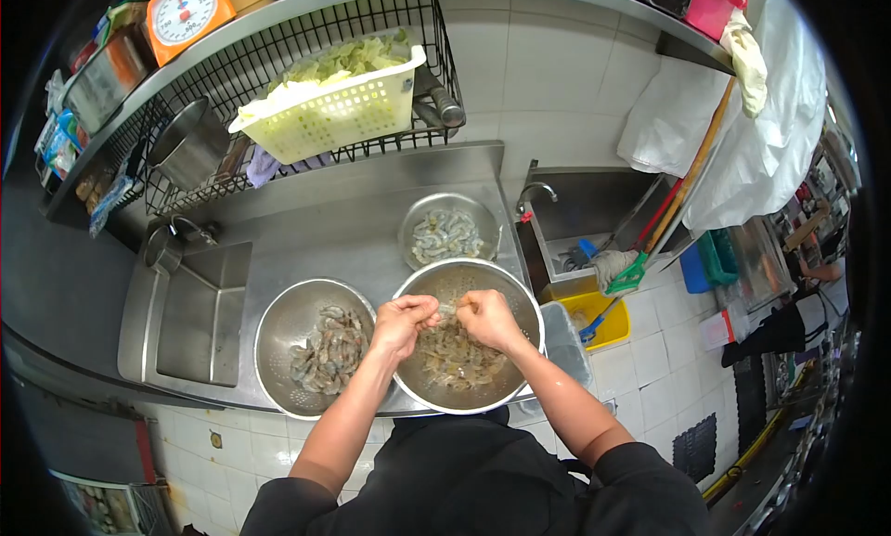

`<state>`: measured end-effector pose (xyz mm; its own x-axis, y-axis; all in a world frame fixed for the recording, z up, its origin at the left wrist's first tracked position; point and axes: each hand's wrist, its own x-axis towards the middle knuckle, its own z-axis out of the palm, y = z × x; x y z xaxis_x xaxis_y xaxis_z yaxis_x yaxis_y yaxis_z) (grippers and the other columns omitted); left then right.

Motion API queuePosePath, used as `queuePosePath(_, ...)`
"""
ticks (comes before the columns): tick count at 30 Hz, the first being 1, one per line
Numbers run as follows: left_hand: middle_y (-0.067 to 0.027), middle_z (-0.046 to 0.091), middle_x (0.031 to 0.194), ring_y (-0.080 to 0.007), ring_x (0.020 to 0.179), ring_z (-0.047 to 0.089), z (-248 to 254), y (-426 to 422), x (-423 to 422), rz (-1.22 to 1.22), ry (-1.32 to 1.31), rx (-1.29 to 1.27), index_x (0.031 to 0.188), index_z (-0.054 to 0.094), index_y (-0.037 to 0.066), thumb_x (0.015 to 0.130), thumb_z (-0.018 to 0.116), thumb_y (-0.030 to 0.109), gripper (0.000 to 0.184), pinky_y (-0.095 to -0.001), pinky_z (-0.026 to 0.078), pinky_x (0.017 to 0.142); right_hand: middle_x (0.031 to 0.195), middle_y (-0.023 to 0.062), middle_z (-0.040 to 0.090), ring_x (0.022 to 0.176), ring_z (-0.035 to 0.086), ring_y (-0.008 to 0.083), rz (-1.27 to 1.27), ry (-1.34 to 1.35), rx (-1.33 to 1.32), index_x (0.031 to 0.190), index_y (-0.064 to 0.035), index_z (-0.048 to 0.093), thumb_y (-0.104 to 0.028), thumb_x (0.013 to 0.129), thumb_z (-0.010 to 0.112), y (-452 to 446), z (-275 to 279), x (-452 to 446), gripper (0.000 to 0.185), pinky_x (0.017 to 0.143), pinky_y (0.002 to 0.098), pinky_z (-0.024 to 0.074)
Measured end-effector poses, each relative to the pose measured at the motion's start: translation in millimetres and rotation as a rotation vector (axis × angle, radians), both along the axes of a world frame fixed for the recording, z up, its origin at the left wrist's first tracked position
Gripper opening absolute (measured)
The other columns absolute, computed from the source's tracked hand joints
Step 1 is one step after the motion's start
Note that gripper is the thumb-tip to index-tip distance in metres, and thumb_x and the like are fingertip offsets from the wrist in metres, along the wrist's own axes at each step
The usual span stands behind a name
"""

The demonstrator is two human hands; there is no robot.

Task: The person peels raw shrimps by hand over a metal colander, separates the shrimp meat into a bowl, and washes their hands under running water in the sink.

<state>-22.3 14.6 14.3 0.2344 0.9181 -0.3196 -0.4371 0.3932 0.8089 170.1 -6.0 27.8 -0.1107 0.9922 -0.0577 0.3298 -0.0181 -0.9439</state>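
We hold both hands over the right-hand metal bowl [520, 299], the left hand [404, 324] and right hand [487, 319] close together, each grip pinched at the fingertips on a small shrimp [447, 309], though its outline is blurred; more shrimp lie in the bowl beneath, a perforated bowl [274, 350] of shrimp sits on the table [306, 248] to its left, and a smaller bowl [408, 230] with paler, greyish shrimp stands just behind
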Motion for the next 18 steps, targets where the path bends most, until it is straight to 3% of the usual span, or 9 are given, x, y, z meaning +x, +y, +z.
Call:
queuePosePath(2, -0.0161, 0.068, 0.094, -0.0189, 0.078, 0.067, -4, 10, 0, 0.025, 0.106, -0.042, 0.103, 0.064, -0.009, 0.085, 0.069, 0.000, 0.020, -0.0274, 0.056, 0.069, 0.070, 0.0185, 0.066, 0.060, 0.064, 0.0215, -0.046, -0.183, 0.135, 0.091, 0.0043, 0.066, -0.011, 0.079, 0.058, 1, -21, 12, 0.021, 0.060, 0.0372, 0.0520)
queuePosePath(4, -0.0174, 0.066, 0.101, -0.0200, 0.085, 0.067, -1, 25, 12, 0.089, 0.020, -0.005, 0.107, 0.062, -0.008, 0.087, 0.068, 0.000, 0.023, -0.0277, 0.056, 0.072, 0.082, 0.0225, 0.068, 0.075, 0.068, 0.0372, 0.062, -0.584, 0.178, 0.093, 0.0035, 0.065, -0.014, 0.081, 0.057, 0, -33, 18, 0.023, 0.072, 0.0476, 0.0519)
queuePosePath(5, -0.0188, 0.064, 0.109, -0.0211, 0.092, 0.066, 1, 31, 17, 0.149, -0.061, 0.031, 0.111, 0.060, -0.008, 0.088, 0.067, 0.001, 0.026, -0.0280, 0.056, 0.075, 0.092, 0.0262, 0.067, 0.089, 0.063, 0.0452, 0.140, -0.681, -0.081, 0.094, 0.0021, 0.064, -0.014, 0.082, 0.054, -6, -28, 19, 0.023, 0.081, 0.0539, 0.0475)
queuePosePath(8, -0.0171, 0.058, 0.124, -0.0246, 0.103, 0.063, 14, 52, 21, 0.114, -0.223, 0.118, 0.118, 0.058, -0.004, 0.089, 0.067, 0.006, 0.032, -0.0351, 0.055, 0.083, 0.093, 0.0288, 0.066, 0.092, 0.064, 0.0434, 0.202, -0.846, -0.165, 0.092, 0.0015, 0.067, -0.012, 0.080, 0.056, -17, -28, 7, 0.021, 0.081, 0.0508, 0.0508)
queuePosePath(10, -0.0145, 0.064, 0.118, -0.0268, 0.103, 0.064, 6, 65, 16, 0.357, 0.609, 0.692, 0.112, 0.064, 0.001, 0.088, 0.067, 0.011, 0.026, -0.0389, 0.053, 0.089, 0.093, 0.0280, 0.066, 0.090, 0.065, 0.0433, 0.180, -0.760, -0.063, 0.096, 0.0002, 0.065, -0.014, 0.082, 0.056, -21, -28, 7, 0.022, 0.081, 0.0504, 0.0512)
queuePosePath(11, -0.0145, 0.064, 0.118, -0.0268, 0.103, 0.064, 1, 66, -1, 0.368, 0.617, 0.688, 0.112, 0.064, 0.001, 0.088, 0.067, 0.011, 0.026, -0.0389, 0.053, 0.089, 0.093, 0.0280, 0.066, 0.090, 0.065, 0.0433, 0.193, -0.758, -0.058, 0.096, 0.0002, 0.065, -0.014, 0.082, 0.056, -21, -33, 8, 0.022, 0.081, 0.0504, 0.0512)
queuePosePath(13, -0.0159, 0.068, 0.108, -0.0311, 0.100, 0.066, -3, 62, -55, 0.233, 1.096, 0.718, 0.104, 0.068, 0.003, 0.087, 0.065, 0.013, 0.020, -0.0408, 0.051, 0.090, 0.090, 0.0271, 0.067, 0.087, 0.065, 0.0431, 0.177, -0.694, 0.067, 0.096, 0.0001, 0.063, -0.019, 0.085, 0.056, -22, -43, 10, 0.023, 0.079, 0.0502, 0.0515)
queuePosePath(15, -0.0200, 0.068, 0.098, -0.0358, 0.098, 0.065, -10, 49, -104, 0.140, 1.448, 0.483, 0.094, 0.070, 0.002, 0.084, 0.060, 0.010, 0.016, -0.0421, 0.052, 0.088, 0.089, 0.0268, 0.066, 0.086, 0.065, 0.0430, 0.149, -0.679, 0.036, 0.093, 0.0002, 0.063, -0.021, 0.085, 0.057, -28, -25, 4, 0.023, 0.078, 0.0504, 0.0514)
queuePosePath(18, -0.0190, 0.068, 0.102, -0.0359, 0.099, 0.065, -50, 24, -186, -0.328, 1.811, 0.312, 0.097, 0.070, 0.003, 0.081, 0.059, 0.007, 0.020, -0.0457, 0.052, 0.087, 0.087, 0.0262, 0.066, 0.084, 0.065, 0.0427, 0.150, -0.660, 0.038, 0.090, 0.0003, 0.063, -0.025, 0.087, 0.058, -29, -25, 0, 0.026, 0.077, 0.0508, 0.0513)
